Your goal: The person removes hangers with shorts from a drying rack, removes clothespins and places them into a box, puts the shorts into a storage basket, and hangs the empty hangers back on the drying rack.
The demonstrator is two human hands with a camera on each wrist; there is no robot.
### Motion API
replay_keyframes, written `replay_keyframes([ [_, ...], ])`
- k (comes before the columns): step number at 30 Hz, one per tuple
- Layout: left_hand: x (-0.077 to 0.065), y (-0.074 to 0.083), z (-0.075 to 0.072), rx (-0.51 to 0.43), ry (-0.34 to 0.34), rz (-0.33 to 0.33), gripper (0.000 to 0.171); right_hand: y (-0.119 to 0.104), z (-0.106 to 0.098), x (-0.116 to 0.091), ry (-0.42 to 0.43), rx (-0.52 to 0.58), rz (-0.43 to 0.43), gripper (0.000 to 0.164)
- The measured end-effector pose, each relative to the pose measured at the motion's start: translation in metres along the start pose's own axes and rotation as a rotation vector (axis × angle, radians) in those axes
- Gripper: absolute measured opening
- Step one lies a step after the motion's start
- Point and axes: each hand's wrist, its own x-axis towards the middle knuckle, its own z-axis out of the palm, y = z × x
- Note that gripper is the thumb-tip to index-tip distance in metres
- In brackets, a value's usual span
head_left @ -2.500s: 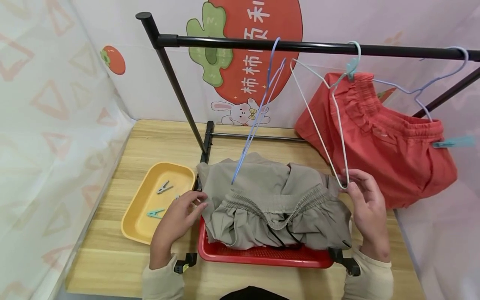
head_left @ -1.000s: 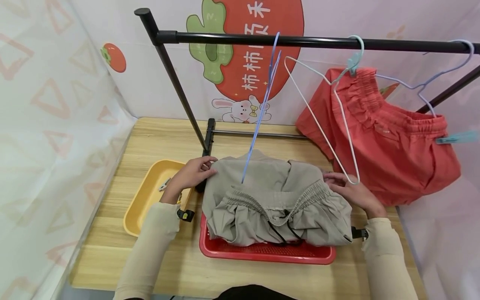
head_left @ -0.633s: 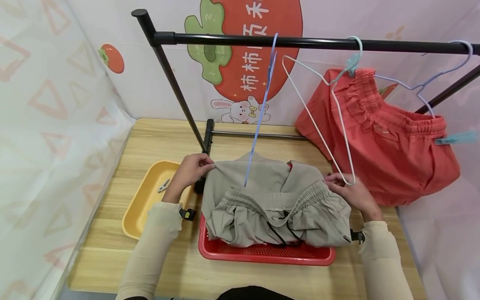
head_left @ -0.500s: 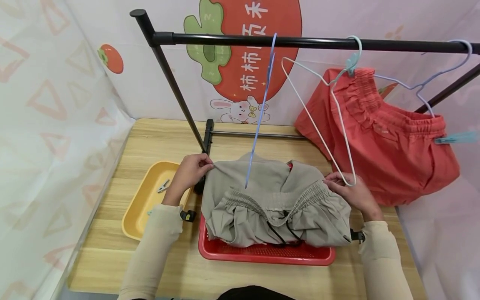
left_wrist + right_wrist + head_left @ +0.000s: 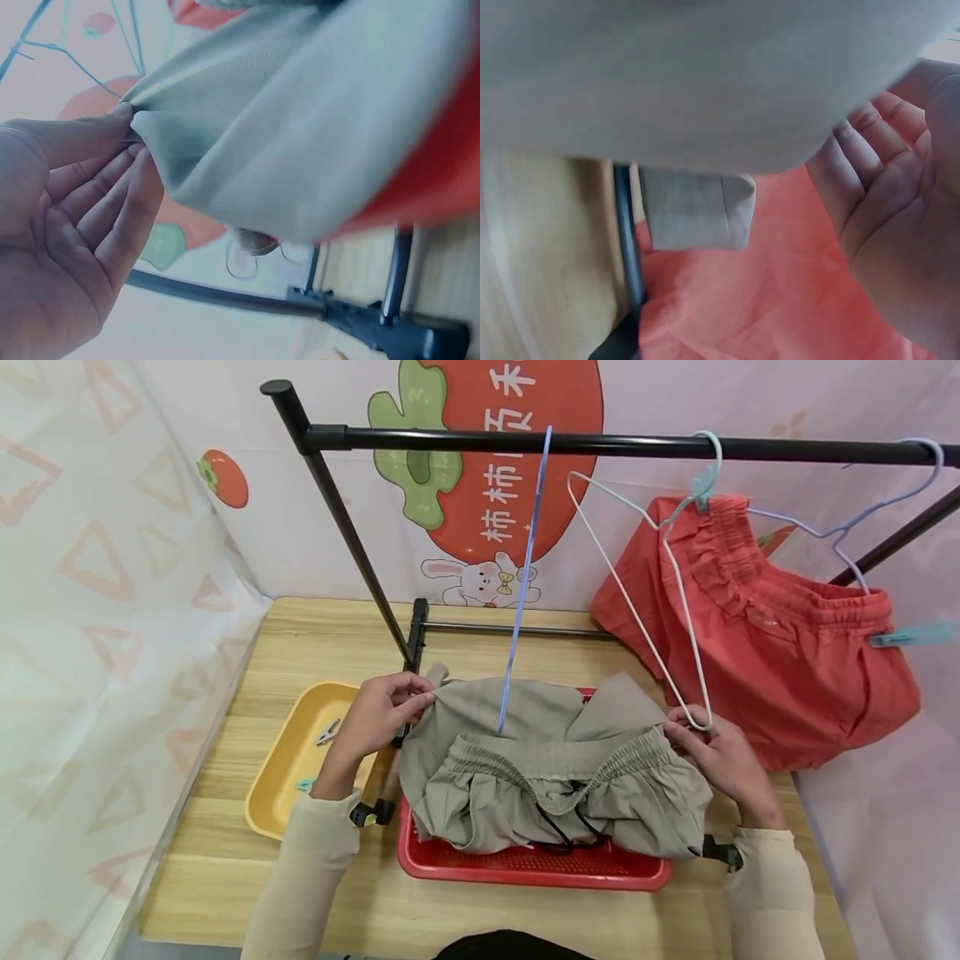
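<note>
The grey-beige drawstring pants (image 5: 495, 802) in front of you lie bunched over the red basket (image 5: 532, 875), their gathered waistband toward you and the black drawstrings at its centre. Your left hand (image 5: 378, 710) pinches the cloth edge on that side between thumb and fingertips. Your right hand (image 5: 723, 760) pinches the opposite side, though the wrist view hides its fingertips behind the cloth.

You have a strip of wooden tabletop (image 5: 525, 917) between the basket's near rim and the table edge, and another between the pants and the back wall. Room is tighter to the left: the black rack foot (image 5: 415, 639) stands just beyond your left hand. Above, the blue hanger (image 5: 526, 568) hangs edge-on over the pants, and the white hanger (image 5: 660, 527) drops one corner at your right hand; you cannot tell whether they touch. The red shorts (image 5: 795, 685) fill the space behind that hand, held by a clothespin (image 5: 911, 635) at their right end and hung from the black rail (image 5: 457, 440).

The basket's perforated floor shows along the front. Left of it, the yellow tray (image 5: 258, 793) holds a grey clothespin (image 5: 327, 732) and a turquoise clothespin (image 5: 305, 785), beside your left forearm.
</note>
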Motion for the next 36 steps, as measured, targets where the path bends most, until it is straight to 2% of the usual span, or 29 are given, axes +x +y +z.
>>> replay_keyframes([
  [4, -0.009, 0.012, 0.004, -0.109, -0.033, 0.010, 0.009, -0.011, 0.004, -0.006, 0.016, 0.028, -0.054, 0.009],
  [8, -0.017, 0.021, 0.009, -0.161, -0.072, 0.031, 0.007, -0.021, 0.011, -0.010, 0.052, 0.015, -0.131, 0.019],
  [12, -0.023, 0.023, 0.016, -0.098, -0.154, 0.081, 0.006, -0.029, 0.023, -0.012, 0.054, 0.009, -0.198, 0.026],
  [16, -0.030, 0.023, 0.023, 0.003, -0.256, 0.141, 0.007, -0.036, 0.035, -0.014, 0.017, -0.002, -0.245, 0.030],
  [18, -0.035, 0.024, 0.027, 0.016, -0.292, 0.158, 0.007, -0.041, 0.041, -0.015, -0.007, 0.011, -0.255, 0.030],
  [23, -0.047, 0.026, 0.034, 0.062, -0.352, 0.197, 0.006, -0.052, 0.052, -0.017, -0.117, 0.059, -0.280, 0.029],
  [27, -0.053, 0.030, 0.037, 0.091, -0.408, 0.245, 0.007, -0.059, 0.059, -0.018, -0.206, 0.050, -0.332, 0.032],
  [32, -0.060, 0.036, 0.037, 0.058, -0.565, 0.266, 0.008, -0.065, 0.064, -0.017, -0.360, 0.082, -0.361, 0.030],
  [36, -0.061, 0.040, 0.042, 0.087, -0.680, 0.252, 0.008, -0.069, 0.066, -0.016, -0.491, 0.085, -0.344, 0.022],
])
